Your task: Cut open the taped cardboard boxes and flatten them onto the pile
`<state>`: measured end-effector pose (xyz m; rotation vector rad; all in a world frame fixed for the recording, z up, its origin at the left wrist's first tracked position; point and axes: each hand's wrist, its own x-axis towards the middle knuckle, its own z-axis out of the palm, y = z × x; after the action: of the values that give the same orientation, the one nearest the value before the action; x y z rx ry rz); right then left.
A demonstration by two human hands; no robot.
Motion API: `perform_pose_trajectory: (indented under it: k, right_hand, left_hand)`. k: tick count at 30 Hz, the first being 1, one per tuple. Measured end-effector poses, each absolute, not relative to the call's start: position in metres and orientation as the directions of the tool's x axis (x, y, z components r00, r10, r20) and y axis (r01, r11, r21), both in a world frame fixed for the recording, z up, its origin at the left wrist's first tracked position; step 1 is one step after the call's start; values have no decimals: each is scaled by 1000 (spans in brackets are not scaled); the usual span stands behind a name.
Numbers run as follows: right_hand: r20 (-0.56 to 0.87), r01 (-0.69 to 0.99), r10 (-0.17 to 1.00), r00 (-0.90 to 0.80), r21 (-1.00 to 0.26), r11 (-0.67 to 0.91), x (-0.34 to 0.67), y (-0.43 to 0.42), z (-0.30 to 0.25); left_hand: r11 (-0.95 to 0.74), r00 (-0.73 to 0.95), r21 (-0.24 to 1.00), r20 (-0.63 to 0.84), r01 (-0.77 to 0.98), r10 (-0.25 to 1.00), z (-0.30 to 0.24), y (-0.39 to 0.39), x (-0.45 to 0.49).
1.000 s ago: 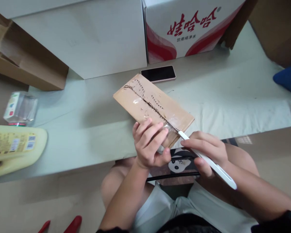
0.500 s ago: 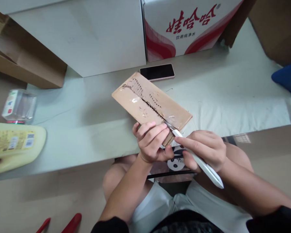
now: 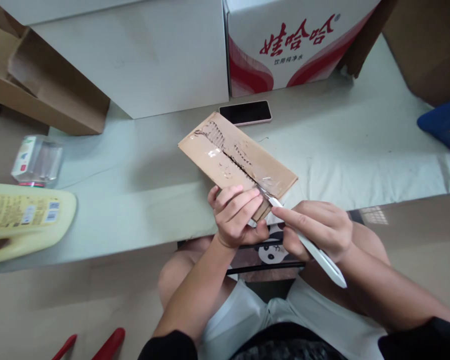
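My left hand (image 3: 237,215) grips the near end of a brown cardboard box (image 3: 206,162), fingers over its top face and thumb below. The box lies slanted, partly over the table's front edge. Torn patches, tape scraps and a dark slit run along its top. In my right hand (image 3: 318,227) is a white utility knife (image 3: 322,262), its index finger stretched along the handle. The blade tip meets the slit's near end, close to my left fingertips.
Behind the box lies a phone (image 3: 245,112), in front of a white box (image 3: 135,60) and a red-and-white carton (image 3: 300,50). At left are an open cardboard box (image 3: 67,85), a clear bottle (image 3: 37,159) and a yellow bottle (image 3: 26,220). A blue object (image 3: 442,122) stands at right.
The view has shifted slightly. Both hands keep their grips, and the knife blade stays at nearly the same place on the cardboard box.
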<state>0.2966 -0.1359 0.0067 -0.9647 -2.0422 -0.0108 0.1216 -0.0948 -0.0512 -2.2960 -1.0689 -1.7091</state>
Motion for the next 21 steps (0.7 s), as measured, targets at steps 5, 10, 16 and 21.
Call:
perform_pose_trajectory:
  k: [5, 10, 16, 21]
  right_hand:
    - [676, 667, 654, -339, -318, 674, 295, -136, 8]
    - [708, 651, 609, -357, -279, 706, 300, -138, 12]
    - [689, 680, 645, -329, -301, 668, 295, -132, 8]
    - [685, 666, 624, -376, -268, 696, 302, -136, 15]
  left_hand:
    - [-762, 137, 335, 867, 554, 480, -52, -95, 122]
    - [-754, 128, 348, 861, 558, 492, -53, -96, 123]
    - [-751, 138, 354, 853, 557, 504, -56, -96, 122]
    - [-748, 152, 332, 855, 575, 496, -55, -96, 122]
